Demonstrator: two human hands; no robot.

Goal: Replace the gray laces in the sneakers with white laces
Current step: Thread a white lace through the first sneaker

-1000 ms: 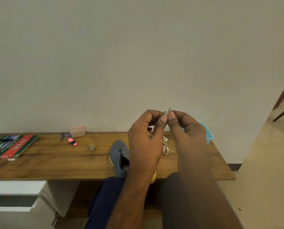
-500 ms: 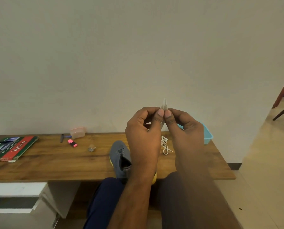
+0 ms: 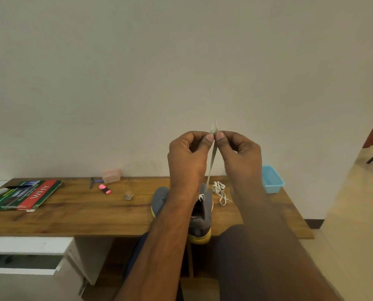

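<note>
Both hands (image 3: 213, 155) pinch the white lace (image 3: 211, 161), now raised higher, fingers (image 3: 209, 139) together.

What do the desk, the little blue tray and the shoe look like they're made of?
Desk: wood or a wood-look laminate, matte, with visible brown grain streaks. Tray: probably plastic, given its smooth, even light-blue walls and moulded rim. Shoe: a gray, matte upper, likely fabric or suede, though which is unclear; its yellow sole looks like rubber or foam.

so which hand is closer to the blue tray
Right. The right hand is raised just left of the blue tray; the left hand is beyond it, farther left, both pinching the white lace.
</note>
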